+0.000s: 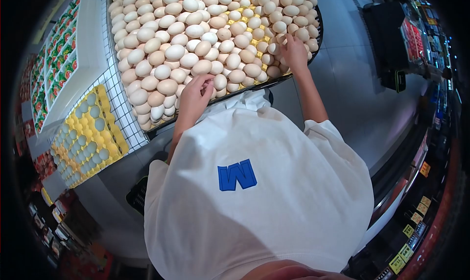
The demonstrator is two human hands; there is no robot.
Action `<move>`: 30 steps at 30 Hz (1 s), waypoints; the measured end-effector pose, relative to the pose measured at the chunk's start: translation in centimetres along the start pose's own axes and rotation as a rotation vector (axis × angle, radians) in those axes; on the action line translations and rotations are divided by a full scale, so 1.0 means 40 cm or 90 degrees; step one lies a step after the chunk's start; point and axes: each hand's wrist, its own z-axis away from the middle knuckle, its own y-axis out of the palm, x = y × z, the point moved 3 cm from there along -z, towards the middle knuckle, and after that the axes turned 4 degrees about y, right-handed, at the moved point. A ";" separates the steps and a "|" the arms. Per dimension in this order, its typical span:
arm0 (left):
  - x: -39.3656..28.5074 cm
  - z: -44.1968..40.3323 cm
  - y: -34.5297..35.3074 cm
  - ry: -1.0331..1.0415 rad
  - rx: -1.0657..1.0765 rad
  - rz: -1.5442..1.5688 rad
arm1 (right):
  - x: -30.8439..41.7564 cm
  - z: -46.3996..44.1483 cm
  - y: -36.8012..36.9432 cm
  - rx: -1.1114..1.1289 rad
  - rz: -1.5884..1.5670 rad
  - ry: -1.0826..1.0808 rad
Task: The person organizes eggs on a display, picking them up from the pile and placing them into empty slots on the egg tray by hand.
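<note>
A broad heap of brown and cream eggs (175, 52) fills a dark-rimmed display. My left hand (196, 94) is at the near edge of the heap, fingers curled in and thumb close to them, beside a pale egg (220, 82). Whether anything small lies inside those fingers is hidden. Farther right, my right hand (295, 54) reaches over the heap, its thumb and fingers closed around an egg at the right side. Yellow egg tray (253, 41) shows between the eggs just left of that hand.
On the left, a yellow tray (108, 114) holds pale bluish eggs. Behind it stands a white case (90, 60) of red and green packs. A white-tiled surface (117, 96) borders the heap. Shelves with yellow price tags (397, 264) run along the right.
</note>
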 end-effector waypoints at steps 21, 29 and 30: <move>-0.005 -0.001 -0.008 0.015 -0.017 -0.014 | -0.037 -0.122 -0.073 -0.048 -0.126 -0.098; -0.001 -0.001 -0.015 0.000 -0.041 -0.016 | -0.070 -0.260 -0.074 0.054 -0.005 -0.311; 0.001 -0.001 -0.016 0.001 -0.044 -0.016 | -0.068 -0.264 -0.070 0.075 0.008 -0.320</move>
